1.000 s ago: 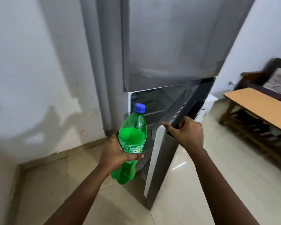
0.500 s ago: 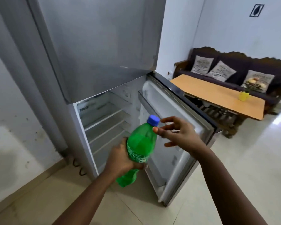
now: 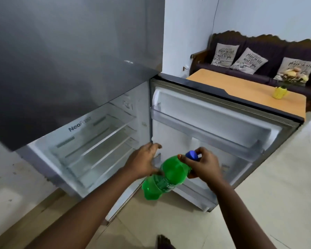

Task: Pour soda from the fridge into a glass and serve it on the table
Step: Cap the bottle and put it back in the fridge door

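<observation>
A green soda bottle with a blue cap hangs tilted in front of the open fridge, its cap pointing up and right. My right hand grips the bottle at the neck, just under the cap. My left hand is beside the bottle's left side, with its fingers spread toward the door hinge and not wrapped around the bottle. The fridge's lower door stands wide open to the right, and the shelves look bare. A wooden table stands behind the door. No glass is in view.
A yellow mug sits on the table's right end. A dark sofa with three printed cushions lines the far wall. The closed grey upper door overhangs the shelves. Pale floor tiles stretch to the right.
The bottle passed from my left hand to my right, which now grips its neck. My left hand let go and spread its fingers. The bottle tipped over, and the view shifted right.
</observation>
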